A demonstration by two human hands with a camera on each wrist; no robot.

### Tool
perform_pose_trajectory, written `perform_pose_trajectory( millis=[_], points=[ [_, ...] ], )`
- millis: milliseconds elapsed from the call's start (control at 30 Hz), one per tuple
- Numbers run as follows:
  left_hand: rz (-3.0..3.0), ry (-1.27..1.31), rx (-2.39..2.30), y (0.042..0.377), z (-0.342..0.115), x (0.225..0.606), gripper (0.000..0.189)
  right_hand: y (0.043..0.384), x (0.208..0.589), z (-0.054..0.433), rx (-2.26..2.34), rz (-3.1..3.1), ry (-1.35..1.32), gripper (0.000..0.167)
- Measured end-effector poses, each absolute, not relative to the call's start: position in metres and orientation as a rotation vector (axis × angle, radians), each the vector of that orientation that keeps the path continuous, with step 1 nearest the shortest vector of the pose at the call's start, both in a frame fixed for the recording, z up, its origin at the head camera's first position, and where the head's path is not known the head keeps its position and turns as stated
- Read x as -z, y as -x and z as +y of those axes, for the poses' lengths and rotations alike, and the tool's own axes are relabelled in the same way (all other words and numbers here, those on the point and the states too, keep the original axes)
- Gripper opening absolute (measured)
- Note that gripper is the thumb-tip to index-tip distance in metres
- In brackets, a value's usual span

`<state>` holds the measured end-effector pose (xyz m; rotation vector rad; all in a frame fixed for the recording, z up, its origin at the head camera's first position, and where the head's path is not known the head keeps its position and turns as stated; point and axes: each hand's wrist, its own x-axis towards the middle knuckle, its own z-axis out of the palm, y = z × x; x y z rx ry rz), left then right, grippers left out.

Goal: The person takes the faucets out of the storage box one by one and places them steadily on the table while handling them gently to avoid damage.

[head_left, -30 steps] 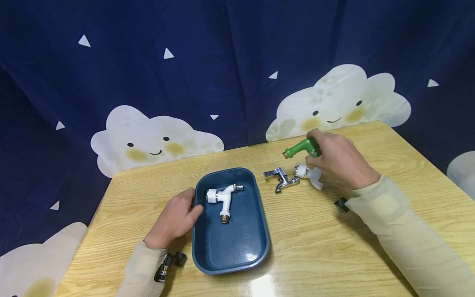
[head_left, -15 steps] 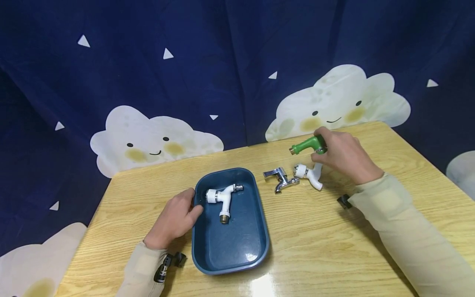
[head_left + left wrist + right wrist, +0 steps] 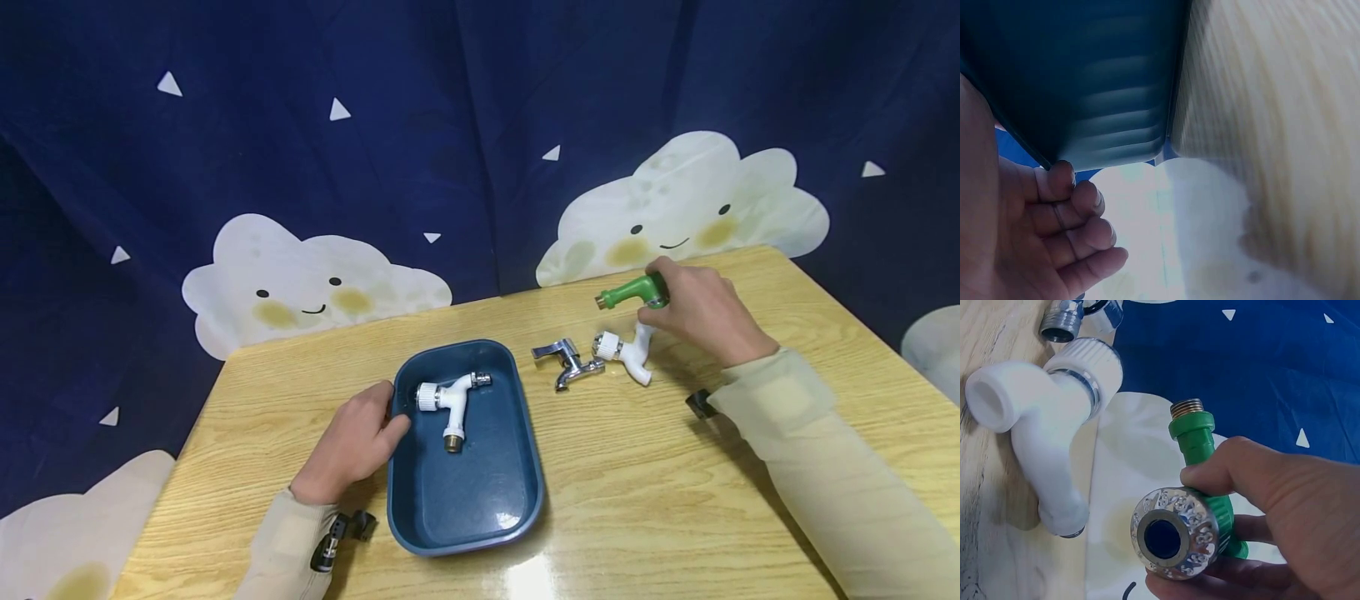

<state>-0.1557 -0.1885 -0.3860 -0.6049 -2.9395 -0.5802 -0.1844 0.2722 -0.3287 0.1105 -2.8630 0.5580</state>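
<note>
My right hand grips a green plastic tap above the far right of the table, its threaded brass end facing left. In the right wrist view the thumb lies on the green body, and a patterned silver knob faces the camera. My left hand holds the left wall of a dark blue plastic tray, thumb over the rim. The left wrist view shows its curled fingers along the tray's outside. A white tap with a ribbed knob lies inside the tray.
Right of the tray, a chrome lever tap lies on the wooden table. Beside it is another white tap, close under my right hand. A dark blue cloud-print curtain hangs behind the table's back edge.
My right hand has moved a little to the right with the green tap, baring more of the white tap below. The left hand and the tray stay as they were.
</note>
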Motion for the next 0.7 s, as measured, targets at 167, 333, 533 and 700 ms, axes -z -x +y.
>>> perform_pose_trajectory(
  millis=[167,333,533,700],
  points=[
    [-2.937,0.610,0.571,0.156,-0.188,0.386,0.011,0.187,0.333,0.277,-0.569,-2.878,-0.082,0.059],
    [-2.942,0.604,0.581,0.155,-0.189,0.386,0.011,0.189,0.335,0.280,-0.589,-2.908,-0.046,0.061],
    [-2.940,0.604,0.587,0.156,-0.189,0.387,0.011,0.191,0.337,0.284,-0.598,-2.929,-0.028,0.062],
    [-2.935,0.610,0.585,0.156,-0.189,0.386,0.011,0.193,0.339,0.289,-0.617,-2.944,-0.019,0.062]
  ],
)
